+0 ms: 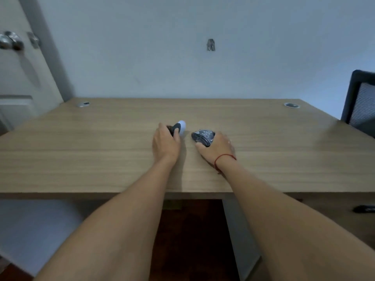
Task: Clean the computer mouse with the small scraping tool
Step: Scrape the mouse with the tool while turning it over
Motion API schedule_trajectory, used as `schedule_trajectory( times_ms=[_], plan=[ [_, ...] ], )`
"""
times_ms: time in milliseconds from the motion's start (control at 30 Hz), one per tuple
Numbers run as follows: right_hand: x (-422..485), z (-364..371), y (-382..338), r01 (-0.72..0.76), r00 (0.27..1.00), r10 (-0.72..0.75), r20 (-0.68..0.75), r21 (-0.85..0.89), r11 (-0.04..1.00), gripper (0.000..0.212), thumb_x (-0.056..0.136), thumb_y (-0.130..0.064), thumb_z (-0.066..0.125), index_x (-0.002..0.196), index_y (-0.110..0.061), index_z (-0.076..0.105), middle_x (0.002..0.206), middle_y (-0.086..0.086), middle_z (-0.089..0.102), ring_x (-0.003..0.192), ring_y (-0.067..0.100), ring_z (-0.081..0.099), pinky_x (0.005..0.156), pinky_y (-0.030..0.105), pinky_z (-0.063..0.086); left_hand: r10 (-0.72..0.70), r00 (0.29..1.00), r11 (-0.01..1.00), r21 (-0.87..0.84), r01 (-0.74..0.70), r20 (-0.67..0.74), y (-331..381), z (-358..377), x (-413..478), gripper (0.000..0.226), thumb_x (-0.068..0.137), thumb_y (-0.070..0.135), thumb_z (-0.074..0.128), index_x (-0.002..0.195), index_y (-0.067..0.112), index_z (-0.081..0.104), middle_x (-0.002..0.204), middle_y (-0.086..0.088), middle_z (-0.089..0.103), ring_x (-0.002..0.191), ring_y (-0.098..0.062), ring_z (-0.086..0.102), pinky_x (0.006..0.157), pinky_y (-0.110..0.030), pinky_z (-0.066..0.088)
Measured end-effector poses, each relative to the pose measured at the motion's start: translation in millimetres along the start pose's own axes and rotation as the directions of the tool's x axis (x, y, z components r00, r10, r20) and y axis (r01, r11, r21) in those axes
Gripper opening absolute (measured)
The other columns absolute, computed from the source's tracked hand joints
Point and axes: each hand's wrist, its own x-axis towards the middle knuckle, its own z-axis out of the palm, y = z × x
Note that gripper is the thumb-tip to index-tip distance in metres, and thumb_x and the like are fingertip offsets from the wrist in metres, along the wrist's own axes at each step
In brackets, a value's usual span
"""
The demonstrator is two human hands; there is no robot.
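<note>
A dark computer mouse (203, 136) with a pale pattern lies on the wooden desk (101, 151), just right of the middle. My right hand (218, 148) is cupped over its near right side, thumb against its near edge. To the left, my left hand (165, 141) is closed around a small tool (179, 127) with a dark body and a white rounded end. The tool rests on or just above the desk, and my fingers hide most of it. The tool and the mouse are a short gap apart.
Two round cable grommets sit in the desk's far corners, one on the left (83, 104), one on the right (291, 105). A black chair back (360, 102) stands at the right edge. A door with a metal knob (11, 42) is at the left. The wall is close behind the desk.
</note>
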Motion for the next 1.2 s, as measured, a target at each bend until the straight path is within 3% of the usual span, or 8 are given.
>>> schedule_trajectory(
  times_ms=[133, 233, 367, 533, 733, 900, 1100, 1200],
  plan=[
    [-9, -1, -1, 0.001, 1.0, 0.0, -0.016, 0.04, 0.999, 0.073, 0.072, -0.066, 0.066, 0.124, -0.016, 0.056, 0.125, 0.005, 0.064, 0.12, 0.027, 0.057, 0.108, 0.044, 0.04, 0.03, 0.994, 0.981, -0.189, -0.05, -0.109, 6, -1, -6, 0.026, 0.09, 0.024, 0.063, 0.094, -0.001, 0.061, 0.1, -0.02, 0.06, 0.097, -0.031, 0.053, 0.081, -0.026, 0.035],
    [-4, 1, 0, 0.017, 1.0, -0.017, -0.011, 0.017, 1.0, 0.065, 0.078, -0.062, 0.064, 0.125, -0.019, 0.055, 0.125, 0.003, 0.065, 0.121, 0.026, 0.056, 0.113, 0.044, 0.034, 0.01, 0.991, 0.958, -0.283, -0.048, -0.136, 7, 2, -3, 0.029, 0.089, 0.03, 0.063, 0.086, 0.001, 0.064, 0.092, -0.016, 0.062, 0.09, -0.027, 0.056, 0.083, -0.026, 0.041],
    [-1, 3, 1, 0.036, 0.999, -0.036, 0.004, -0.016, 0.999, 0.058, 0.082, -0.06, 0.059, 0.125, -0.022, 0.054, 0.126, 0.002, 0.065, 0.123, 0.025, 0.056, 0.115, 0.042, 0.027, -0.006, 0.991, 0.917, -0.396, -0.048, -0.136, 11, 2, -1, 0.032, 0.091, 0.03, 0.062, 0.077, 0.002, 0.061, 0.071, -0.003, 0.057, 0.068, -0.018, 0.05, 0.058, -0.007, 0.039],
    [1, 6, 0, 0.066, 0.998, -0.067, -0.006, -0.044, 0.997, 0.054, 0.082, -0.061, 0.056, 0.12, -0.023, 0.057, 0.119, 0.002, 0.067, 0.119, 0.027, 0.058, 0.113, 0.047, 0.029, 0.06, 0.991, 0.922, -0.373, -0.102, -0.121, 13, 9, 1, 0.038, 0.095, 0.033, 0.056, 0.078, -0.001, 0.06, 0.073, -0.008, 0.059, 0.071, -0.021, 0.049, 0.062, -0.024, 0.035],
    [3, 7, 2, 0.076, 0.997, -0.076, -0.004, -0.034, 0.997, 0.054, 0.081, -0.062, 0.058, 0.12, -0.023, 0.058, 0.118, 0.0, 0.067, 0.117, 0.026, 0.059, 0.113, 0.047, 0.03, 0.069, 0.996, 0.989, -0.13, -0.075, -0.054, 3, 16, 4, 0.038, 0.094, 0.031, 0.056, 0.087, -0.006, 0.061, 0.095, -0.024, 0.065, 0.094, -0.036, 0.057, 0.074, -0.037, 0.039],
    [2, 6, 2, 0.078, 0.997, -0.078, -0.018, -0.02, 0.997, 0.051, 0.079, -0.06, 0.061, 0.115, -0.024, 0.059, 0.114, 0.001, 0.069, 0.114, 0.027, 0.06, 0.111, 0.047, 0.034, 0.154, 0.98, 0.953, -0.244, -0.181, -0.124, 13, 13, 0, 0.034, 0.093, 0.031, 0.058, 0.082, -0.001, 0.061, 0.086, -0.017, 0.066, 0.083, -0.032, 0.058, 0.072, -0.035, 0.043],
    [2, 8, 2, 0.094, 0.996, -0.094, 0.007, -0.02, 0.995, 0.048, 0.077, -0.057, 0.063, 0.112, -0.025, 0.059, 0.112, -0.001, 0.068, 0.111, 0.026, 0.06, 0.111, 0.047, 0.033, 0.087, 0.995, 0.995, -0.037, -0.089, -0.053, 5, 14, 3, 0.034, 0.092, 0.031, 0.058, 0.089, -0.002, 0.063, 0.095, -0.023, 0.066, 0.093, -0.038, 0.059, 0.075, -0.039, 0.044],
    [4, 9, 2, 0.081, 0.997, -0.081, 0.008, -0.017, 0.997, 0.043, 0.075, -0.052, 0.061, 0.109, -0.025, 0.058, 0.107, -0.001, 0.069, 0.109, 0.026, 0.061, 0.111, 0.048, 0.033, 0.209, 0.973, 0.957, -0.183, -0.224, -0.098, 10, 14, 0, 0.033, 0.092, 0.03, 0.059, 0.078, 0.001, 0.059, 0.081, -0.02, 0.065, 0.079, -0.036, 0.058, 0.069, -0.038, 0.043]
  ],
)
